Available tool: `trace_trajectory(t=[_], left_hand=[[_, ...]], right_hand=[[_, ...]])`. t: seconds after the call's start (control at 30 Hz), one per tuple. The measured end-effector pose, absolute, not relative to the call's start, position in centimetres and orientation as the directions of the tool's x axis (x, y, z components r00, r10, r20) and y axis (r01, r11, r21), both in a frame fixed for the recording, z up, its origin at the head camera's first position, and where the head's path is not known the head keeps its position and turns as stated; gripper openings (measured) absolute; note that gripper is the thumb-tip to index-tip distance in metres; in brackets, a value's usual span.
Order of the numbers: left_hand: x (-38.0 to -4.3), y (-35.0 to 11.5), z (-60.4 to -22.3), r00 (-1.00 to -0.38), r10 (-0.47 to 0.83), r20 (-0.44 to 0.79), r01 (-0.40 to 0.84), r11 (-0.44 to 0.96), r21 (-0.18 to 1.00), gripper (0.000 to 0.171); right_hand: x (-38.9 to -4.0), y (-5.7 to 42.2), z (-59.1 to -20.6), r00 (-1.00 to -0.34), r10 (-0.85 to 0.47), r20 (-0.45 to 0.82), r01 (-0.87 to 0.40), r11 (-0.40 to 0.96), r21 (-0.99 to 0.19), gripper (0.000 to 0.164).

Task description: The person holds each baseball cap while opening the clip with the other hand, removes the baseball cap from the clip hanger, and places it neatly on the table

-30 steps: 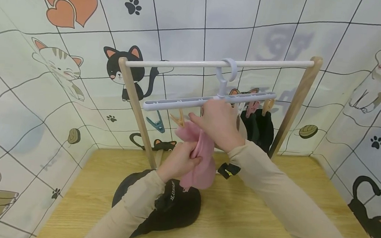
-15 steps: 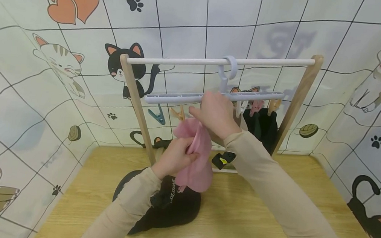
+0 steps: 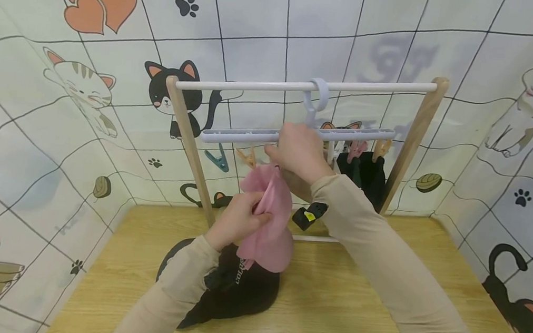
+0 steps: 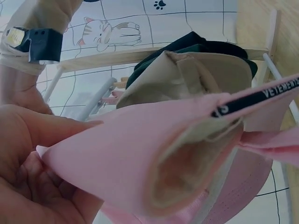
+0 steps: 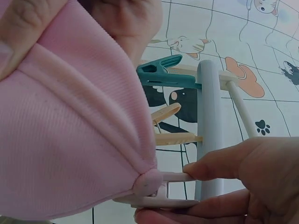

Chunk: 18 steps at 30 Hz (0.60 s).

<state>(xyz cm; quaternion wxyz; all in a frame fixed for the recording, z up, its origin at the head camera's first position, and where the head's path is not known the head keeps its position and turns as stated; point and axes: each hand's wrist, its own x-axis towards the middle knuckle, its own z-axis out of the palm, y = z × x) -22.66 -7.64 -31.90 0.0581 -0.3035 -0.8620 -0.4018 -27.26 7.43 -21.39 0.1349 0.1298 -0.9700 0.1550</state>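
A pink cap hangs below the light hanger, button end up, its inside and label tape showing in the left wrist view. My left hand pinches the cap's fabric between thumb and fingers. At the hanger bar, my right hand pinches the arms of a white clothespin, seen in the right wrist view. The pin's jaws lie at the cap's edge beside its button; whether they bite the fabric I cannot tell. In the head view the right hand hides this pin.
The hanger hooks over the white rail of a wooden-sided rack. A teal clothespin and a yellow clothespin hang at left. Dark caps and a beige cap hang at right. A black cap lies on the table.
The pink cap and my left hand have shifted slightly left, and the cap has turned and spread out. My right hand stays at the hanger, a little higher than a second ago.
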Motion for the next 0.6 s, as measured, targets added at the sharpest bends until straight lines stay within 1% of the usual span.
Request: trace_trajectory(t=[0.2,0.33,0.43,0.6], left_hand=[[-22.3,-7.6,-32.6,-0.798,0.502,0.333,0.579,0.485,0.656,0.008],[-22.0,-7.6,-33.5,-0.798,0.511,0.319,0.577,0.497,0.648,0.011],[-21.9,-7.7,-34.1,-0.791,0.521,0.32,0.585,0.493,0.644,0.013],[-21.8,-7.8,-34.9,-0.77,0.535,0.348,0.614,0.471,0.634,0.015]], right_hand=[[-27.7,7.2,-21.8,-0.931,-0.173,0.321,-0.254,0.939,-0.231,0.031],[-27.8,7.4,-21.9,-0.936,-0.151,0.318,-0.233,0.943,-0.236,0.029],[-27.8,7.5,-22.0,-0.938,-0.146,0.314,-0.23,0.941,-0.249,0.028],[-27.9,7.6,-22.1,-0.936,-0.162,0.314,-0.24,0.943,-0.231,0.029]])
